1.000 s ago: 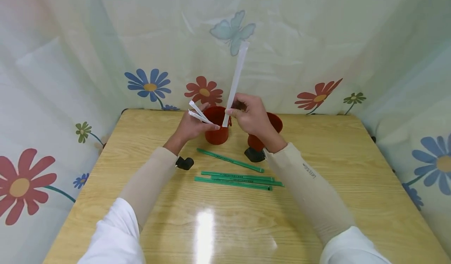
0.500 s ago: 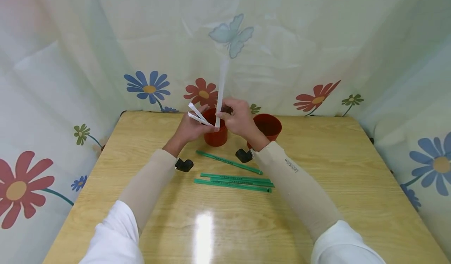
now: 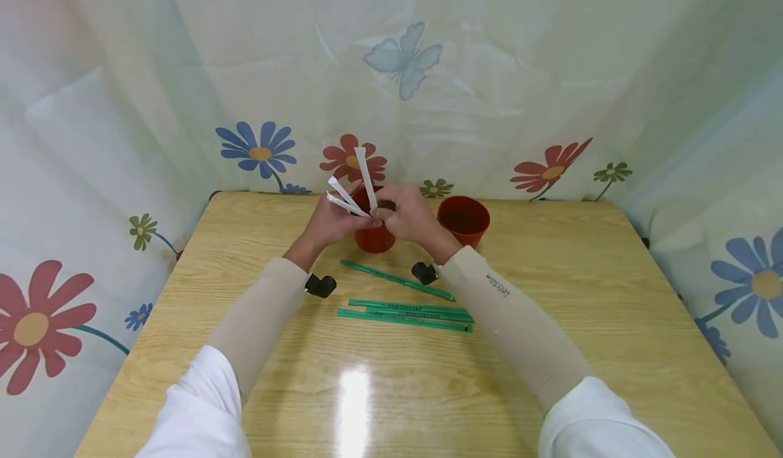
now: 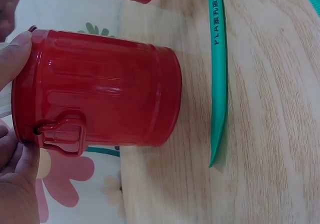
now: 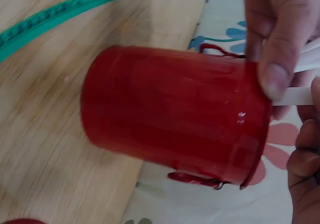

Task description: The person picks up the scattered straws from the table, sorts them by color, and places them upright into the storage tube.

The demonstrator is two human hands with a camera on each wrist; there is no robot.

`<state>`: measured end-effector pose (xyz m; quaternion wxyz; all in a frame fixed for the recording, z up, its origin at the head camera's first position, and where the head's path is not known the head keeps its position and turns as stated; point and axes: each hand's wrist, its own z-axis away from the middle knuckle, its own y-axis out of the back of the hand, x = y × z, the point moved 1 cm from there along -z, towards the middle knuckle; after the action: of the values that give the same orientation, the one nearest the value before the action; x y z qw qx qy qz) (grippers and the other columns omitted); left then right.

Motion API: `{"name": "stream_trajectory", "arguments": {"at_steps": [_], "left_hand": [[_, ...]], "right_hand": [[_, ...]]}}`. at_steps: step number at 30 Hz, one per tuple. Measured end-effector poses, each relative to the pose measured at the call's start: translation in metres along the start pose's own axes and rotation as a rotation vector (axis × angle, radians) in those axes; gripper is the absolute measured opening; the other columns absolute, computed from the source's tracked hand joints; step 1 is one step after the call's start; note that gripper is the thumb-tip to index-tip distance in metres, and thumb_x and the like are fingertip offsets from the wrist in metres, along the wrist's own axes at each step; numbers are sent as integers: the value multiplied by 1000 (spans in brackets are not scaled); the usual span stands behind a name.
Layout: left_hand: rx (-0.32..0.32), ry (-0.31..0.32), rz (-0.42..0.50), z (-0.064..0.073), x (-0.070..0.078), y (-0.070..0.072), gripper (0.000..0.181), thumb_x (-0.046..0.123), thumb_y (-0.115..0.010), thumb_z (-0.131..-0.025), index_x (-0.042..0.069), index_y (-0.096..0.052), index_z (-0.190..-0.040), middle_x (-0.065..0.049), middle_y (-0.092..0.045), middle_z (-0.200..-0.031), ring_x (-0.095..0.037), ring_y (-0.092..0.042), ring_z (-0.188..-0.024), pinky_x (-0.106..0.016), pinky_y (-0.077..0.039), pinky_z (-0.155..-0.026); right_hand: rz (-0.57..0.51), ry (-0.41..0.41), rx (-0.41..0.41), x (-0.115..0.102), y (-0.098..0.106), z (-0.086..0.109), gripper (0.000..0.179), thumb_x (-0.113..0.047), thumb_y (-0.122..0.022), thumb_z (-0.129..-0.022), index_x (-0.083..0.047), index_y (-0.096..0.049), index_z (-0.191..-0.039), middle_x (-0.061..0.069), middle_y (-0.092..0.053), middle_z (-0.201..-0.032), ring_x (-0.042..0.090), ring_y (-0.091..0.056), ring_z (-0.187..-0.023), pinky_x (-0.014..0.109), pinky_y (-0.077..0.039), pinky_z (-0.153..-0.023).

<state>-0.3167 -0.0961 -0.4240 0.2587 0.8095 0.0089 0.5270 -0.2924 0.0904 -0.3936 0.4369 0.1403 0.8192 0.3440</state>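
A small red metal bucket (image 3: 375, 242) with side handles stands upright at the back of the table. My left hand (image 3: 330, 221) grips its rim, the thumb over the near edge, as the left wrist view of the bucket (image 4: 105, 87) shows. White paper-wrapped straws (image 3: 346, 200) stick out of the bucket beside that hand, leaning left. My right hand (image 3: 408, 215) pinches another white paper-wrapped straw (image 3: 365, 172), whose lower part is inside the bucket (image 5: 175, 109). The fingers of both hands are close together at the rim. The straws' lower ends are hidden.
To the right stands a second red bucket (image 3: 463, 219), partly behind the right wrist. Several green-wrapped straws (image 3: 404, 319) lie in front, with one green straw (image 3: 397, 280) apart and slanted. A flowered curtain (image 3: 489, 104) hangs behind the table.
My right hand has moved left to the bucket and lowered the white straw, so less of it shows above the rim. My left hand has stayed on the bucket.
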Motion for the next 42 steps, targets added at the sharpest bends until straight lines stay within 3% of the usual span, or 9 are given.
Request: {"name": "stream_trajectory", "arguments": {"at_steps": [5,9,12,18,24,27,32,35,42], "left_hand": [[28,74,-2,2,-1,0,72,17,-86,-86,7,-55,-150,-14,-64,-146,-37,-67,-111,-32,-57,-87],[30,135,17,6,-5,-1,85,18,-86,-87,4,-43,-158,-13,-46,-164,-36,-58,-137,-40,-56,-105],[27,108,16,5,-7,-1,82,15,-85,-87,0,-44,-156,-17,-47,-162,-36,-46,-149,-49,-49,-116],[18,49,19,1,-6,-2,76,10,-85,-87,0,-48,-153,-20,-53,-155,-40,-53,-142,-53,-49,-116],[-5,86,19,6,-5,-4,86,8,-83,-88,-2,-37,-159,-24,-39,-164,-43,-44,-150,-55,-42,-121],[1,99,10,11,-5,-6,88,12,-84,-88,4,-35,-161,-20,-40,-165,-42,-42,-151,-56,-41,-122],[67,211,11,29,-1,-8,84,26,-86,-88,11,-42,-159,-13,-46,-162,-38,-38,-154,-59,-36,-124],[104,262,36,44,-2,-10,82,25,-84,-89,9,-42,-158,-12,-44,-164,-38,-36,-155,-58,-35,-126],[189,247,112,76,-8,-22,83,24,-84,-90,4,-42,-158,-17,-45,-163,-40,-44,-150,-55,-39,-123]], "right_hand": [[115,-72,-81,4,-1,1,16,-13,-66,-101,-2,-78,-99,10,-73,-88,25,-59,-77,31,-48,-65],[193,-51,-131,6,-3,3,20,-16,-65,-102,-3,-79,-100,10,-73,-89,23,-58,-78,31,-49,-67],[250,-18,-165,4,-4,4,22,-19,-64,-103,-2,-79,-100,10,-72,-94,24,-59,-81,33,-51,-70],[351,-16,-227,-2,-4,5,27,-25,-64,-104,-1,-75,-102,13,-66,-107,25,-57,-89,33,-52,-75],[417,-31,-283,-9,-3,9,45,-33,-65,-104,3,-65,-131,15,-60,-114,26,-55,-97,36,-53,-80],[391,-81,-306,-12,2,12,62,-36,-63,-104,4,-51,-149,18,-57,-131,29,-57,-113,40,-57,-95],[311,-154,-272,-16,17,27,68,-34,-64,-104,0,-41,-158,20,-50,-150,34,-57,-128,50,-54,-109],[287,-130,-225,-14,25,42,63,-31,-65,-103,-1,-45,-155,19,-54,-147,33,-61,-117,49,-56,-101],[203,-55,-137,-12,35,77,55,-23,-72,-99,-5,-54,-148,11,-63,-123,24,-55,-86,32,-48,-69]]}}
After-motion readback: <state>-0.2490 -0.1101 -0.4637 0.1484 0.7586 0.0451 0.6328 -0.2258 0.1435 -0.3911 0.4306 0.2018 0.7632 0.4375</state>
